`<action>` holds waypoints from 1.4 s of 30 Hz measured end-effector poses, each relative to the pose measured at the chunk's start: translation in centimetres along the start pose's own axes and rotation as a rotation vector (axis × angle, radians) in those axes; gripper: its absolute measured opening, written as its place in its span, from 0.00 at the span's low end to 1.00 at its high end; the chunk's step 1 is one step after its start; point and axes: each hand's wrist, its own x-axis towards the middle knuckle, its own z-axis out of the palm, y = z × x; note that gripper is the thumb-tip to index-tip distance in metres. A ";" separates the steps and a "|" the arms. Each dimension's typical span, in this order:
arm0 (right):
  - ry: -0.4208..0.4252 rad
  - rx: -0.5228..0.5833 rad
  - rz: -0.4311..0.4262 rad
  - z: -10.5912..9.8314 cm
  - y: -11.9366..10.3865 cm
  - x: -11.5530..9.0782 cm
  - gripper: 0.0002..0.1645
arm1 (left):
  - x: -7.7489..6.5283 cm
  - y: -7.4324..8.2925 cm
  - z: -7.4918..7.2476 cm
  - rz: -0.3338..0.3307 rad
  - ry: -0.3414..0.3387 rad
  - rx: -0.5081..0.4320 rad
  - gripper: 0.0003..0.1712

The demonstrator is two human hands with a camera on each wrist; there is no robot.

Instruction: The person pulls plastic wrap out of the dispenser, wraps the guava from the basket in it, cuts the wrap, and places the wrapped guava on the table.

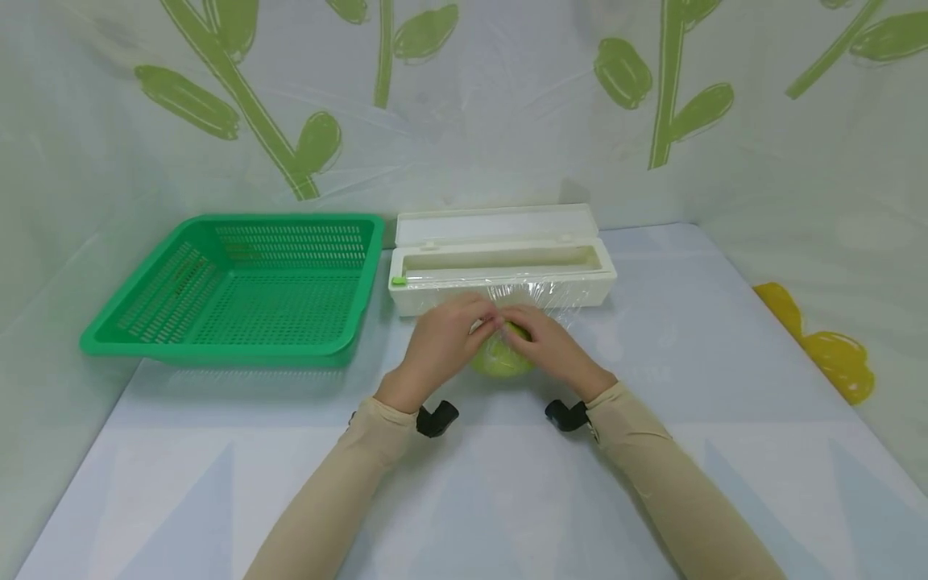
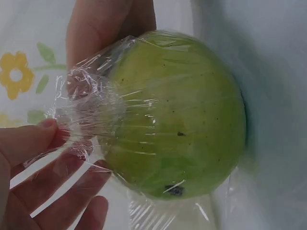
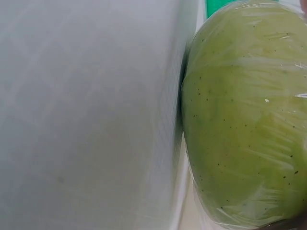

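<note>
Fruit [image 1: 500, 360]: one; I judged its long axis level.
Film [image 2: 93, 103]: one gather, pointed upward.
Grip: two; left hand [image 1: 444, 338], right hand [image 1: 554, 346] pinched film.
Box [image 1: 593, 290]: one.
Basket [image 1: 217, 351]: one.

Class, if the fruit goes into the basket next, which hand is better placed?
Probably the left hand: nearer the basket than the right hand, and pinching the plastic wrap on the fruit.

Head view: bright, diffuse, even light; soft shadow lies on the table [image 1: 507, 507] below the green basket [image 1: 254, 353]; glare streaks the clear film [image 1: 535, 292]. Left-wrist view: duller, sharp white glints, specks on the fruit [image 2: 187, 115] legible. Right-wrist view: dim, greyish; left half hazy, low in detail.
</note>
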 end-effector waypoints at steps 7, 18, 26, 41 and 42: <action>-0.013 -0.012 0.015 0.2 0.1 0.3 0.21 | 0.7 -0.7 0.9 -0.145 -0.049 -0.027 0.05; -0.014 -0.012 0.032 0.4 0.3 0.3 0.23 | 1.3 -1.7 2.0 -0.266 -0.081 -0.079 0.06; -0.001 0.005 0.041 0.2 0.3 0.1 0.22 | 1.7 -1.9 2.5 -0.332 -0.088 -0.083 0.04; -0.009 -0.044 0.042 0.3 0.0 0.1 0.32 | 1.7 -2.2 2.8 -0.479 -0.060 -0.171 0.06; -0.010 -0.042 0.038 0.3 -0.1 0.1 0.30 | 1.7 -2.3 2.8 -0.491 -0.058 -0.181 0.06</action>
